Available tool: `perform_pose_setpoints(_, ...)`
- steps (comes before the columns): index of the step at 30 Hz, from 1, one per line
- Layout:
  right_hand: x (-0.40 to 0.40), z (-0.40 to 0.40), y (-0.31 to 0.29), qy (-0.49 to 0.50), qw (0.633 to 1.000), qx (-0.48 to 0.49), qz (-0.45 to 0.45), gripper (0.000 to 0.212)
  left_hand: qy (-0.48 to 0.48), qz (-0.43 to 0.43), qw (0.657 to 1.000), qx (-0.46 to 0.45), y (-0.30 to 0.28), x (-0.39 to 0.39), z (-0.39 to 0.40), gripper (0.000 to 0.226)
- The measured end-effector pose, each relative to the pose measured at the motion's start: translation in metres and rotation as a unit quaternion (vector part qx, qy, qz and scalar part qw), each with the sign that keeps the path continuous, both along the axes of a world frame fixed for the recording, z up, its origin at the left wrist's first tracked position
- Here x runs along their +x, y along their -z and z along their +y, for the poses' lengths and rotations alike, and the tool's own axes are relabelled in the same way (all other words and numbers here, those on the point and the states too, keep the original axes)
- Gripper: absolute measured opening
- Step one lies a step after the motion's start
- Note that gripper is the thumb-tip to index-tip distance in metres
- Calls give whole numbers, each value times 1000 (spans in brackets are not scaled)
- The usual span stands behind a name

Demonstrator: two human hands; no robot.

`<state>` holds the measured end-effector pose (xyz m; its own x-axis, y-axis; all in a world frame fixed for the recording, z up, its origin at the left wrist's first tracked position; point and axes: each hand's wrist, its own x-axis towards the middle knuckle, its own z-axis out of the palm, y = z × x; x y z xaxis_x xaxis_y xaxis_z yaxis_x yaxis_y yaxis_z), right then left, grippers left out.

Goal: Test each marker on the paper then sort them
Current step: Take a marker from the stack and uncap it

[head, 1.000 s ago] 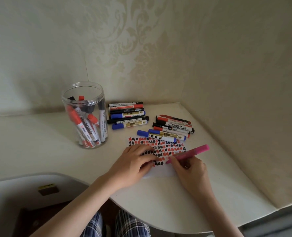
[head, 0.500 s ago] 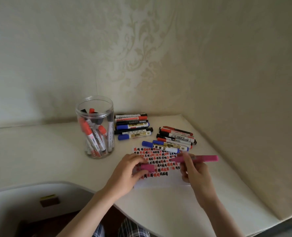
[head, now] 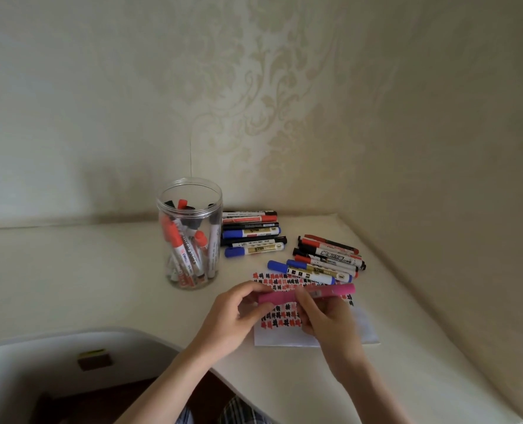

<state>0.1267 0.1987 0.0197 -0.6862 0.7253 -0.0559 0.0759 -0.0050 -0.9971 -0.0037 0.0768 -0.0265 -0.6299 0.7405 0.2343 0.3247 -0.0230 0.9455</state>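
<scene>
Marker level between both hands

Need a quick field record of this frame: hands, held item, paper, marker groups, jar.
left hand: pinches the cap end of the pink marker
right hand: grips the pink marker's barrel
pink marker: held level above the paper, cap and barrel together
paper: flat on the table, rows of red and black test marks
back marker group: lying side by side, beside the jar
right marker group: lying just behind the paper
jar: clear, upright, open, holds red and black markers
table: pale, curved front edge
</scene>
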Motion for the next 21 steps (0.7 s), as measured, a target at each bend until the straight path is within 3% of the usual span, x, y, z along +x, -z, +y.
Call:
perform_pose_setpoints(7, -9, 6, 2, 10, 999, 6, -42, 28, -15, -7, 1000, 21, 6, -5, 0, 23)
perform_pose_setpoints(14, -15, -4, 7, -9, 996, -82, -22, 25, -40, 36, 998, 44, 6, -5, 0, 23)
perform_pose_setpoints(18, -6, 0, -7, -75, 993, -89, -19, 35, -26, -1, 999, 46, 5, -4, 1, 24)
perform_pose_setpoints(21, 7, 17, -20, -60, 995, -76, -30, 40, -41, -2, 998, 48, 5, -4, 3, 26)
